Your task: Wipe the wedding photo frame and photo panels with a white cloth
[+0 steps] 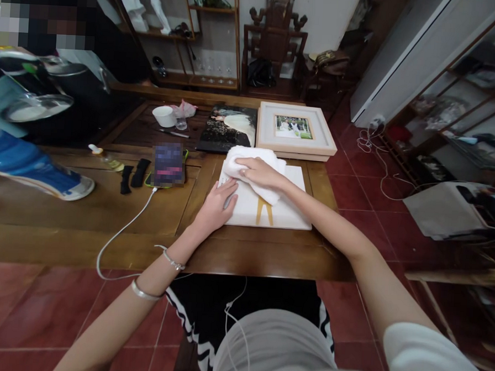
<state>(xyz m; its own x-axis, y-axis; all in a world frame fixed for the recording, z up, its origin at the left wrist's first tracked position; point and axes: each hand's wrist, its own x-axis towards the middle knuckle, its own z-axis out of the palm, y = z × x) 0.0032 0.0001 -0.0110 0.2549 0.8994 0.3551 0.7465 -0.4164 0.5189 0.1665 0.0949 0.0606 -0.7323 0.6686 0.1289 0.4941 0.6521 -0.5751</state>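
A white board point(290, 212) with a yellow shape on it lies flat near the table's front edge. My right hand point(258, 172) is closed on a bunched white cloth point(274, 159) that rests on the board's upper part. The cloth covers the top of the yellow shape point(265, 211). My left hand point(220, 203) lies on the board's left edge with its fingers stretched out, just below the cloth. Behind the board are a dark photo panel point(229, 126) and a white framed photo point(325, 134).
On the wooden table point(142, 219) to the left are a charging phone point(168, 165), two black strips, a small dropper bottle point(108, 159) and a large blue bottle point(33, 160). A white cup point(163, 116) stands farther back. Another person is at the far left.
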